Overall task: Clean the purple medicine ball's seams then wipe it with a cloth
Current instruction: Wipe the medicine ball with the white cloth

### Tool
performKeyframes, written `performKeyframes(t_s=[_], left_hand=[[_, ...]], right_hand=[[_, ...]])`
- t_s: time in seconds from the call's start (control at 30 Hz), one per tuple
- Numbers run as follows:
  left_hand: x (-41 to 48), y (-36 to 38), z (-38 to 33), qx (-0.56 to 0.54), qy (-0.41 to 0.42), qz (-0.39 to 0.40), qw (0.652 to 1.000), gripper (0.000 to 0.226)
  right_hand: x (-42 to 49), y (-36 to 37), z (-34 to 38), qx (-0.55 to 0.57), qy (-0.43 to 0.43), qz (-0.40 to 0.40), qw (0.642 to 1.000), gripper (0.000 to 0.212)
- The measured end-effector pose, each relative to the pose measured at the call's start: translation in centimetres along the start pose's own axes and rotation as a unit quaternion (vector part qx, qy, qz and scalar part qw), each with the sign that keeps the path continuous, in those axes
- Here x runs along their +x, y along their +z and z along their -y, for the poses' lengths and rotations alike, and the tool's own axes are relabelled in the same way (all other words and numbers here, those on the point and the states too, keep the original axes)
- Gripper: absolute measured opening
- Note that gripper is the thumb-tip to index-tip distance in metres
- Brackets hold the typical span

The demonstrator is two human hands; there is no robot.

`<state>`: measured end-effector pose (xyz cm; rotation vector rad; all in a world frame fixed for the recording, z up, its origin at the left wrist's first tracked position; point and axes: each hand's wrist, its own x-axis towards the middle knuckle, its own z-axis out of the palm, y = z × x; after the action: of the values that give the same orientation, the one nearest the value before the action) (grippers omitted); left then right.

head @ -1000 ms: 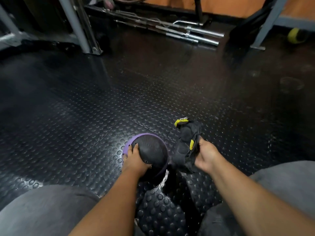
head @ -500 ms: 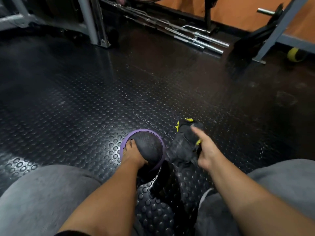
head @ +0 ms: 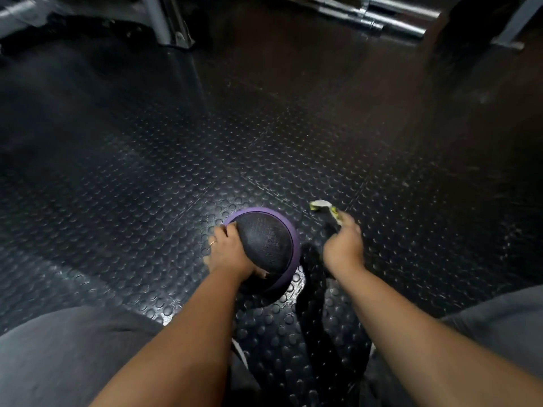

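The purple medicine ball (head: pixel 269 245), black-textured on top with a purple band around it, rests on the studded rubber floor between my knees. My left hand (head: pixel 230 252) grips its left side, fingers curled over the purple rim. To the right of the ball, my right hand (head: pixel 343 245) is shut on a dark cloth (head: pixel 323 208) with yellow-green trim. The cloth's free end sticks out beyond my fingers, and motion blur smears it. Cloth and ball are apart.
Black studded rubber floor (head: pixel 147 186) spreads all around. Chrome barbells (head: pixel 382 16) lie at the far top right. A grey metal rack leg (head: pixel 167 22) stands at the top left, another frame foot (head: pixel 508 42) at the top right. My grey-trousered knees fill both lower corners.
The camera tipped downward, so the far wall left the view. My right hand shifted the cloth low to the floor, right of the ball. My left hand kept its hold on the ball.
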<state>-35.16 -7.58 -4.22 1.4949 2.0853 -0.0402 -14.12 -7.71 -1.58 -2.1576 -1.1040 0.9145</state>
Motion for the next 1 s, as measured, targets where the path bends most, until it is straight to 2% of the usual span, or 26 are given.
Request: performKeyframes(t_s=[0.07, 0.13, 0.2, 0.27, 0.3, 0.33, 0.4, 0.5, 0.57, 0.63, 0.67, 0.73, 0.8, 0.87, 0.93, 1.0], left_hand=[[0.8, 0.7, -0.1, -0.024, 0.026, 0.008, 0.999, 0.152], [1.6, 1.6, 0.1, -0.051, 0.045, 0.008, 0.998, 0.161], [1.8, 2.3, 0.4, -0.054, 0.045, 0.014, 0.997, 0.168], [2.0, 2.6, 0.6, -0.06, 0.038, 0.022, 0.997, 0.168], [2.1, 2.5, 0.7, -0.065, 0.036, 0.026, 0.997, 0.169], [2.1, 2.3, 0.9, -0.067, 0.035, 0.028, 0.997, 0.171], [2.2, 1.8, 0.9, -0.068, 0.032, 0.032, 0.997, 0.172], [2.5, 1.3, 0.6, -0.08, 0.029, 0.039, 0.996, 0.168], [2.5, 1.1, 0.3, -0.082, 0.024, 0.044, 0.995, 0.166], [2.4, 1.0, 0.4, -0.09, 0.015, 0.049, 0.995, 0.166], [2.2, 1.0, 0.5, -0.098, 0.012, 0.049, 0.994, 0.166], [1.9, 1.1, 0.6, -0.108, 0.004, 0.044, 0.993, 0.167], [1.5, 1.3, 0.5, -0.11, -0.006, 0.038, 0.993, 0.167], [1.1, 1.4, 0.1, -0.106, -0.012, 0.035, 0.994, 0.167], [1.1, 1.5, -0.2, -0.09, -0.012, 0.04, 0.995, 0.167], [1.2, 1.3, -0.3, -0.066, -0.002, 0.05, 0.997, 0.171]], right_hand=[[-0.2, 1.9, 1.3, -0.014, -0.104, 0.017, 0.994, 0.057], [-0.3, 4.0, 2.1, -0.031, -0.2, 0.046, 0.978, 0.047], [-0.8, 6.2, 1.9, -0.123, -0.272, 0.128, 0.946, 0.053], [-1.1, 8.0, 0.7, -0.252, -0.304, 0.207, 0.895, 0.085], [-1.4, 8.1, 0.1, -0.287, -0.308, 0.218, 0.88, 0.098], [-1.3, 8.1, -0.7, -0.3, -0.309, 0.213, 0.877, 0.102], [-1.1, 7.7, -1.5, -0.291, -0.301, 0.2, 0.886, 0.098], [-0.6, 7.3, -2.0, -0.25, -0.253, 0.197, 0.914, 0.091], [-0.1, 6.8, -2.3, -0.218, -0.212, 0.208, 0.929, 0.079], [1.0, 6.0, -3.4, -0.138, -0.113, 0.234, 0.956, 0.064], [1.5, 5.7, -4.4, -0.084, -0.033, 0.233, 0.968, 0.058], [2.4, 5.1, -5.9, 0.029, 0.122, 0.17, 0.977, 0.05], [3.3, 4.9, -5.6, 0.113, 0.195, 0.091, 0.97, 0.048], [3.8, 4.8, -3.8, 0.121, 0.158, 0.061, 0.978, 0.056], [3.4, 4.3, -0.8, 0.08, 0.039, 0.088, 0.992, 0.063], [1.8, 3.9, 2.7, 0.028, -0.113, 0.135, 0.984, 0.066]])
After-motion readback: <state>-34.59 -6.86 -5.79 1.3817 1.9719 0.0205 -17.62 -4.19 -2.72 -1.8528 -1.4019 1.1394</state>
